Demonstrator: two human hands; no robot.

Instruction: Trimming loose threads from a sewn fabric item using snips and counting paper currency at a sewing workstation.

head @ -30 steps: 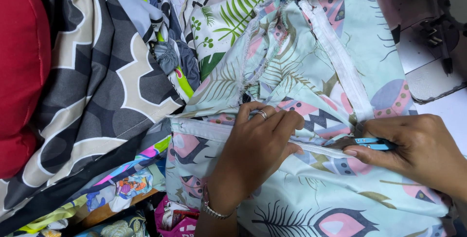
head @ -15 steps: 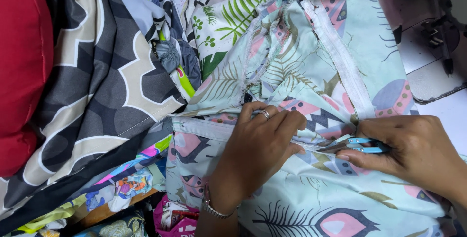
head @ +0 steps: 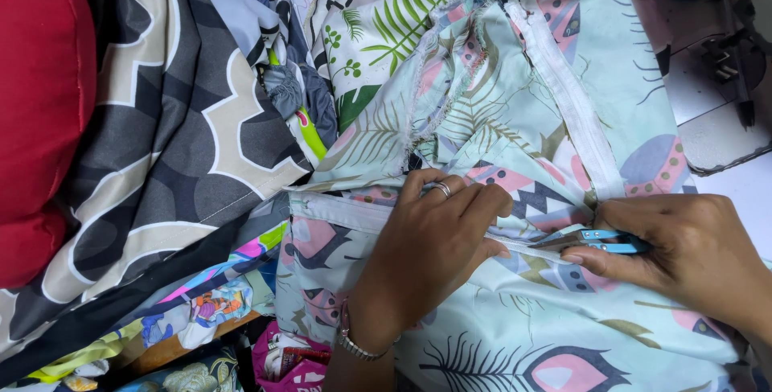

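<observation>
A pale mint fabric (head: 515,102) printed with feathers and leaves lies spread in front of me, with a white zipper band (head: 567,94) running up its middle. My left hand (head: 430,251), wearing a ring and a bracelet, presses flat on a folded white hem of this fabric. My right hand (head: 683,251) pinches small blue thread snips (head: 599,239), whose blades point left at the hem, close to my left fingertips.
A grey and cream patterned cloth (head: 169,143) is heaped at the left beside a red cushion (head: 40,110). A leaf-print white fabric (head: 378,38) lies behind. A sewing machine bed (head: 716,94) sits at the upper right. Bright scraps (head: 209,311) pile at the lower left.
My right hand with the snips has shifted slightly left along the hem. My left hand stays pressed in place.
</observation>
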